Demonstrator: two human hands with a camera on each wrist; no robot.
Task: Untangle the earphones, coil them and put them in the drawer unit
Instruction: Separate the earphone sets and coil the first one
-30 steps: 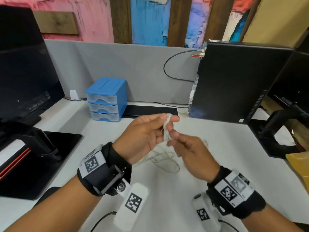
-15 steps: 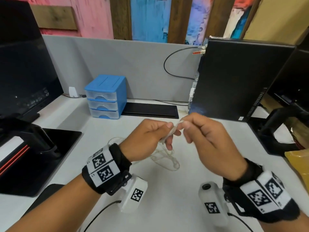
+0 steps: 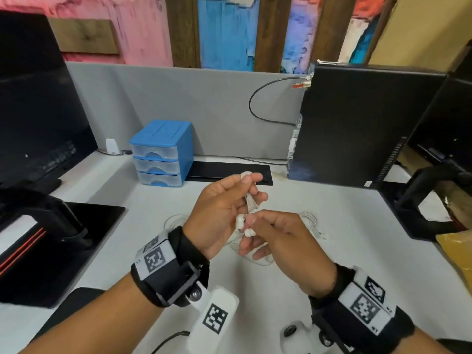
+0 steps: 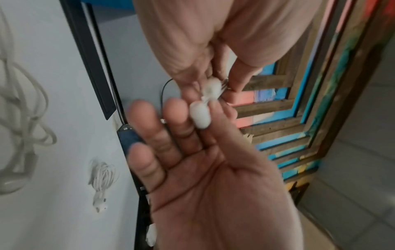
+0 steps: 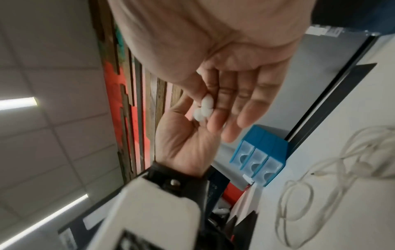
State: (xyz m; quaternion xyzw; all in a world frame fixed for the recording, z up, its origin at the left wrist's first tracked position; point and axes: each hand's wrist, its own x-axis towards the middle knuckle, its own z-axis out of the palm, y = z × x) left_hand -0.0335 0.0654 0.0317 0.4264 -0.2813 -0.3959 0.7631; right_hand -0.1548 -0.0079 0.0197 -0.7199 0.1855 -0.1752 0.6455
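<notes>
My left hand (image 3: 252,190) holds a small upright bundle of white earphone cord (image 3: 249,200) between thumb and fingers, above the desk's middle. Just below it, my right hand (image 3: 251,222) pinches the two white earbuds (image 3: 244,227) with thumb and forefinger, its other fingers loosely extended. The earbuds (image 4: 199,116) show clearly in the left wrist view, and as a white pair (image 5: 205,108) in the right wrist view. More of the cord (image 3: 258,260) trails in loops on the desk under my hands. The blue drawer unit (image 3: 163,152) stands at the back left, all three drawers closed.
A second, coiled white earphone set (image 3: 311,222) lies on the white desk (image 3: 332,251) right of my hands. A black PC tower (image 3: 357,129) stands at the back right, a monitor (image 3: 33,111) at the left and a black keyboard (image 3: 229,171) behind my hands.
My right hand has dropped from the left fingertips to below the left hand and now pinches the earbuds. My left hand has turned the cord bundle upright.
</notes>
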